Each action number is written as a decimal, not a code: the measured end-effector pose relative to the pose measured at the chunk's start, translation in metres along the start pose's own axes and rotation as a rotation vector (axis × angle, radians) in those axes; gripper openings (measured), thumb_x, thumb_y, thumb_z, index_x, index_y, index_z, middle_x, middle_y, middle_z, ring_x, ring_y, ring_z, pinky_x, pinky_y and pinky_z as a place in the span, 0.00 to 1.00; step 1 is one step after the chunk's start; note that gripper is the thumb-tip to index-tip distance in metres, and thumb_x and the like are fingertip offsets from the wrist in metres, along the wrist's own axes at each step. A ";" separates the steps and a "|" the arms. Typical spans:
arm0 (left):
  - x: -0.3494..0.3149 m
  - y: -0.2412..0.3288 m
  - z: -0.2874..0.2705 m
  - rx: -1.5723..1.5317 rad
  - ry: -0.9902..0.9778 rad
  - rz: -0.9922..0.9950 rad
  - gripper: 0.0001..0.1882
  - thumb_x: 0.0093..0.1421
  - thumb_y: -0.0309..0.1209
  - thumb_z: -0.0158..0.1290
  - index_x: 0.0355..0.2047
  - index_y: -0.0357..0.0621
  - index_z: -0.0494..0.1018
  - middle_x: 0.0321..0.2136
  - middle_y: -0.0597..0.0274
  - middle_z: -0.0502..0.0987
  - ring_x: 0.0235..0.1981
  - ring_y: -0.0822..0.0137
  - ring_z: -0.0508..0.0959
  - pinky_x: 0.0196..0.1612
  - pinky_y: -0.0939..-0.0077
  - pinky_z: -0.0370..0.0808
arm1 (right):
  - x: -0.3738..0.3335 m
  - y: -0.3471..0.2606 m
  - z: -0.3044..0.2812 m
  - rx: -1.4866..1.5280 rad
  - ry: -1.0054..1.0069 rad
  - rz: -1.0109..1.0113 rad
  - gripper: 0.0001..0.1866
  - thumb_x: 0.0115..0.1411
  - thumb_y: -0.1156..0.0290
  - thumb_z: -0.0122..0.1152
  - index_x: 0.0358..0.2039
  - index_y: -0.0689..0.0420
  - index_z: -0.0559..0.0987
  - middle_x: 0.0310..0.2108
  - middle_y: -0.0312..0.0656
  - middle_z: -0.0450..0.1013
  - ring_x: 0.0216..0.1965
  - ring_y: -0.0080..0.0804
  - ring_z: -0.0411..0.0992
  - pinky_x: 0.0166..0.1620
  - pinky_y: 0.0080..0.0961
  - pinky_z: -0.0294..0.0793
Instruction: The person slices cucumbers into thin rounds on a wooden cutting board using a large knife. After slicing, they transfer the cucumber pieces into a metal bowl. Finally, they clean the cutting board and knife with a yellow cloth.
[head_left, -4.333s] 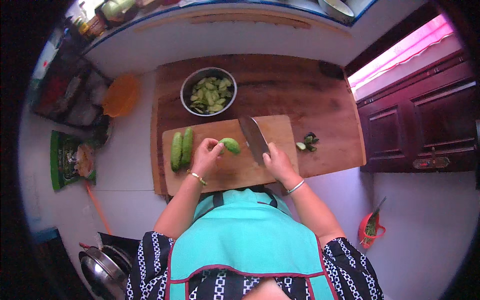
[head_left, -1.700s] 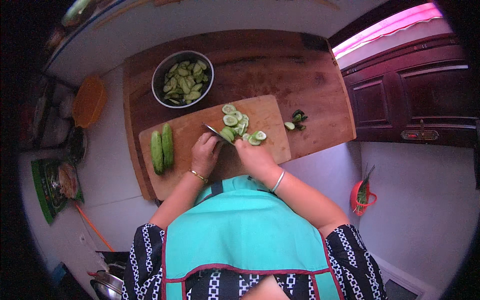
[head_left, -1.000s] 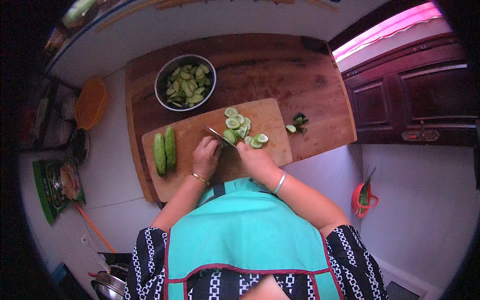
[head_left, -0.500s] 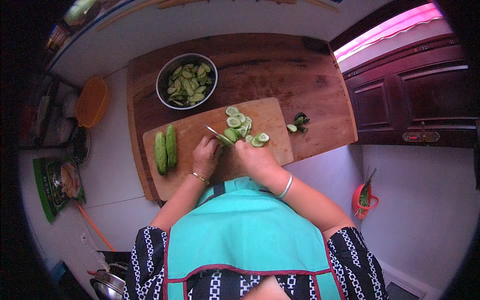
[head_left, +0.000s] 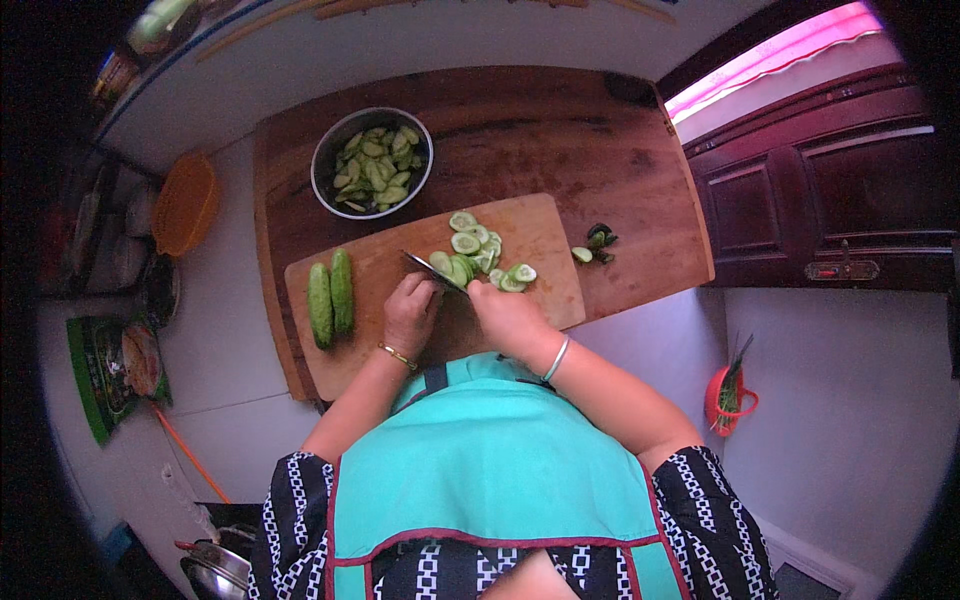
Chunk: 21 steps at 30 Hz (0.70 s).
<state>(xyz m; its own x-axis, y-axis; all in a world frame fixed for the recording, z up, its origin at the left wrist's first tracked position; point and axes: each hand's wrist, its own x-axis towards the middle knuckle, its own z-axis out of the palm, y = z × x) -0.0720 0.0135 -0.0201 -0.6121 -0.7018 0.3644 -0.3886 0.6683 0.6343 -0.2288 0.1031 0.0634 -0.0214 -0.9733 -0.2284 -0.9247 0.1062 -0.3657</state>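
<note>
On a wooden cutting board [head_left: 540, 235] my right hand [head_left: 508, 318] is closed round the handle of a knife [head_left: 432, 268]. Its thin blade slants up and left, alongside the fingers of my left hand [head_left: 410, 310]. Those fingers are curled over a cucumber, mostly hidden under them and the blade. Fresh cucumber slices [head_left: 463, 268] lie just beyond the blade, and more slices [head_left: 466, 232] spread over the far and right part of the board. Two whole cucumbers [head_left: 331, 298] rest side by side to the left of my left hand.
A metal bowl [head_left: 322, 186] holding many cucumber slices stands behind the board on the wooden table [head_left: 520, 120]. Cut-off cucumber ends [head_left: 598, 240] lie right of the board. An orange basket [head_left: 188, 205] is at the left; a dark red door [head_left: 820, 190] is at the right.
The knife blade has turned and come down, showing its dark face instead of a bright edge. My right hand has shifted slightly left; more slices show beside the blade.
</note>
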 end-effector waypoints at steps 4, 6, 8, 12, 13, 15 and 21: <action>-0.001 0.001 -0.005 0.018 -0.007 0.036 0.07 0.50 0.26 0.56 0.31 0.43 0.73 0.35 0.56 0.75 0.36 0.54 0.76 0.37 0.64 0.74 | -0.001 0.008 0.017 0.050 0.037 0.025 0.06 0.56 0.75 0.45 0.34 0.60 0.64 0.29 0.53 0.72 0.26 0.54 0.74 0.26 0.46 0.73; -0.003 -0.001 -0.009 0.013 0.007 0.059 0.08 0.50 0.26 0.57 0.32 0.43 0.73 0.35 0.56 0.74 0.38 0.54 0.75 0.39 0.64 0.74 | -0.001 0.008 0.020 0.042 0.051 0.017 0.06 0.56 0.75 0.45 0.35 0.59 0.64 0.29 0.52 0.72 0.26 0.54 0.74 0.26 0.46 0.73; -0.004 0.001 -0.013 0.004 0.023 0.057 0.10 0.49 0.26 0.57 0.34 0.43 0.74 0.36 0.56 0.74 0.39 0.53 0.74 0.41 0.64 0.73 | -0.001 0.010 0.022 0.025 0.061 0.006 0.06 0.56 0.75 0.46 0.35 0.59 0.64 0.29 0.52 0.72 0.26 0.54 0.74 0.26 0.46 0.72; -0.006 -0.005 -0.013 0.043 -0.046 0.064 0.12 0.48 0.26 0.58 0.35 0.43 0.74 0.37 0.56 0.74 0.39 0.53 0.74 0.41 0.64 0.73 | 0.000 0.014 0.027 0.006 0.088 0.009 0.05 0.56 0.75 0.46 0.34 0.59 0.65 0.28 0.50 0.72 0.24 0.50 0.74 0.24 0.43 0.73; -0.007 -0.006 -0.010 0.034 -0.053 0.066 0.12 0.48 0.26 0.58 0.35 0.42 0.74 0.37 0.56 0.74 0.39 0.53 0.74 0.41 0.64 0.73 | 0.000 0.017 0.030 -0.026 0.122 -0.029 0.05 0.56 0.75 0.46 0.34 0.58 0.65 0.27 0.48 0.71 0.23 0.46 0.74 0.22 0.39 0.73; -0.006 -0.005 -0.008 0.030 -0.064 0.062 0.11 0.48 0.26 0.58 0.34 0.42 0.74 0.37 0.56 0.74 0.39 0.54 0.74 0.40 0.64 0.73 | -0.002 0.019 0.029 -0.081 0.177 -0.078 0.05 0.55 0.74 0.47 0.33 0.58 0.65 0.25 0.46 0.71 0.21 0.43 0.74 0.20 0.36 0.74; -0.004 -0.002 -0.007 0.048 -0.113 0.014 0.12 0.49 0.27 0.57 0.36 0.44 0.74 0.37 0.56 0.73 0.39 0.53 0.73 0.40 0.63 0.74 | -0.013 -0.004 -0.016 -0.018 0.056 -0.033 0.05 0.57 0.74 0.43 0.34 0.59 0.64 0.30 0.53 0.71 0.26 0.52 0.73 0.25 0.44 0.73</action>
<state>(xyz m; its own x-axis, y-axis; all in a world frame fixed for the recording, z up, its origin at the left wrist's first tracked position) -0.0638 0.0129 -0.0177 -0.6905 -0.6619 0.2917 -0.4103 0.6906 0.5956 -0.2311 0.1118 0.0816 -0.0117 -0.9861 -0.1660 -0.9319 0.0709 -0.3557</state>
